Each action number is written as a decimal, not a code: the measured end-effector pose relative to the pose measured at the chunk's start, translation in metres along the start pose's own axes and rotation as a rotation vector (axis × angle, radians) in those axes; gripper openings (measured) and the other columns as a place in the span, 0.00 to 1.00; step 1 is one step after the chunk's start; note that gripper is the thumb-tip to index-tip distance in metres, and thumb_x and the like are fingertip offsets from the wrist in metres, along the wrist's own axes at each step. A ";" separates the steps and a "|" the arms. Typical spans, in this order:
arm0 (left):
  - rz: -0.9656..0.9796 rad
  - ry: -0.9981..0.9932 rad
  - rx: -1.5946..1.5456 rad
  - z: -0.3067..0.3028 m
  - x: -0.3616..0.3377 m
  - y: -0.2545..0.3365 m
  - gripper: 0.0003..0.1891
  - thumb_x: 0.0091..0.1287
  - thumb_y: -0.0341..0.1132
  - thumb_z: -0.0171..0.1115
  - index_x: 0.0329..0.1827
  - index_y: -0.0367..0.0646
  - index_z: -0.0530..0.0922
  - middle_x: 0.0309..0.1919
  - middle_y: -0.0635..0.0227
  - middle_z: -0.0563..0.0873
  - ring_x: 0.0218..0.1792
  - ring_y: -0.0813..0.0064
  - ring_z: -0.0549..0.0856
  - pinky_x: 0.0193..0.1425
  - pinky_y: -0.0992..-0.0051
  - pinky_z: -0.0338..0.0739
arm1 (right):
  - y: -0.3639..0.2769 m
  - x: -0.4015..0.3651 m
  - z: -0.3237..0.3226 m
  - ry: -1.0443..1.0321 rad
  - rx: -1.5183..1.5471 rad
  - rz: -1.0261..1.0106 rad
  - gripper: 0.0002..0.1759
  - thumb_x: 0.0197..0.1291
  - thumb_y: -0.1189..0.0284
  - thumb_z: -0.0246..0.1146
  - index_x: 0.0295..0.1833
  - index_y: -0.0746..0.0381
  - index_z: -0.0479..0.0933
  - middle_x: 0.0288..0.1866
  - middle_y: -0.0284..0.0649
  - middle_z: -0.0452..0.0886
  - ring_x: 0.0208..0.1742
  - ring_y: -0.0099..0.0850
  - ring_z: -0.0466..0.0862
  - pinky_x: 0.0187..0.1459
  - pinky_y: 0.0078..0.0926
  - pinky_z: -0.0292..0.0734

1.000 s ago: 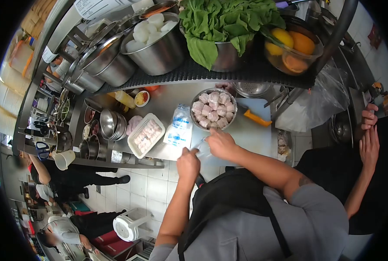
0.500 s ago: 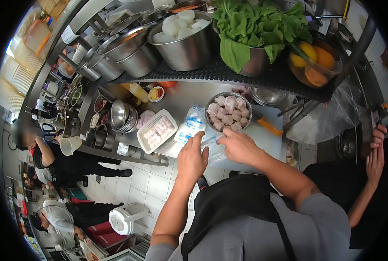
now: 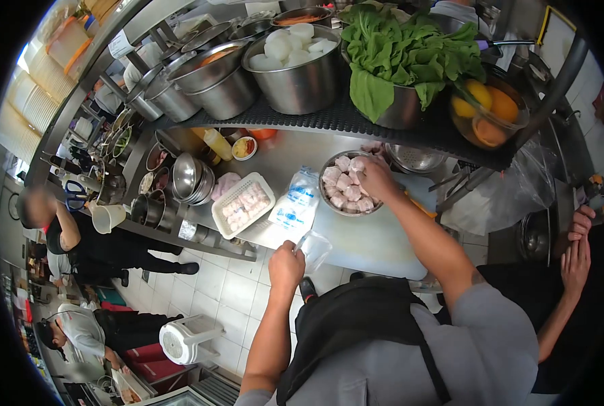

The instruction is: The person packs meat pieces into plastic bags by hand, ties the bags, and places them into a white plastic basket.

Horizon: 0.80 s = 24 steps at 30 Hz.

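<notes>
Left hand (image 3: 286,266), fingers closed on clear bag (image 3: 316,252), sits bodyward of bowl (image 3: 348,213); right hand (image 3: 376,178) overlaps pale pieces (image 3: 343,182), finger opening and hold unclear.

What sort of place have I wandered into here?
Probably a restaurant or other commercial kitchen: steel pots and leafy greens line a shelf, a metal bowl holds pale pink pieces, and several people are about.

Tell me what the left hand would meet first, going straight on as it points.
Beyond the clear bag it holds, the left hand would probably meet the blue-printed white packet first, though depth is unclear and it might pass above.
</notes>
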<state>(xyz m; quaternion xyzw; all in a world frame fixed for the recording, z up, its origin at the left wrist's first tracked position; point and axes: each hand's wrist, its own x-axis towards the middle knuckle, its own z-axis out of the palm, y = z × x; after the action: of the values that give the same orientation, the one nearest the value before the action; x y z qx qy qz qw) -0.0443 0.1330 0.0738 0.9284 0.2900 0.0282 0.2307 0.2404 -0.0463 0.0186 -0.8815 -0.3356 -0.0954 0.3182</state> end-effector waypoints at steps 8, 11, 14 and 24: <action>-0.091 0.000 -0.075 -0.001 -0.016 0.001 0.15 0.65 0.38 0.61 0.44 0.33 0.83 0.37 0.41 0.88 0.41 0.42 0.87 0.51 0.53 0.80 | 0.019 0.012 0.016 -0.070 -0.170 -0.025 0.23 0.51 0.65 0.71 0.52 0.61 0.78 0.52 0.46 0.85 0.59 0.47 0.77 0.64 0.46 0.68; -0.086 0.002 -0.110 0.000 -0.014 0.003 0.15 0.65 0.39 0.61 0.44 0.33 0.82 0.37 0.41 0.88 0.41 0.42 0.87 0.51 0.53 0.80 | 0.021 0.015 0.014 -0.049 -0.131 -0.063 0.22 0.49 0.66 0.73 0.50 0.61 0.78 0.50 0.47 0.85 0.58 0.49 0.78 0.62 0.46 0.69; -0.057 0.011 -0.114 0.003 -0.008 0.010 0.15 0.65 0.39 0.62 0.43 0.33 0.82 0.37 0.42 0.88 0.40 0.42 0.87 0.50 0.53 0.80 | 0.020 0.019 0.008 -0.038 -0.124 -0.048 0.22 0.48 0.68 0.73 0.49 0.61 0.78 0.47 0.47 0.83 0.55 0.49 0.78 0.58 0.46 0.72; 0.005 -0.011 -0.090 0.020 0.016 0.037 0.15 0.66 0.41 0.64 0.44 0.35 0.82 0.39 0.44 0.88 0.42 0.44 0.87 0.50 0.53 0.81 | 0.021 0.022 0.006 0.012 1.080 0.568 0.18 0.57 0.76 0.67 0.53 0.63 0.75 0.49 0.42 0.81 0.52 0.40 0.82 0.53 0.46 0.82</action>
<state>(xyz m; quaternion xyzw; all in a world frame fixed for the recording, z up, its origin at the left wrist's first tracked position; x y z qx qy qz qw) -0.0082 0.1063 0.0712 0.9179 0.2851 0.0367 0.2735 0.2704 -0.0436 0.0119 -0.6502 -0.0865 0.1720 0.7350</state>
